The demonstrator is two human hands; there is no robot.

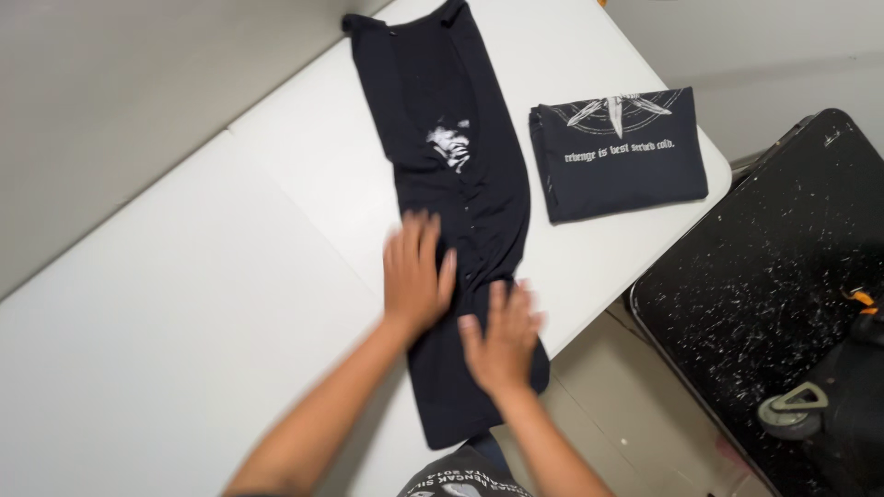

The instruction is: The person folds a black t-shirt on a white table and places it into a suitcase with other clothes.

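A black T-shirt (460, 184), folded lengthwise into a long strip with a white print showing, is lying diagonally across the white desk (184, 322), its lower end reaching past the near edge. The left hand (416, 276) is pressing flat on the strip's lower half, its grip apart with fingers spread. The right hand (502, 340) is lying just beside it on the same cloth, fingers likewise open and flat, clamped on nothing. A folded black T-shirt (622, 156) with white lettering is sitting near the desk's right corner.
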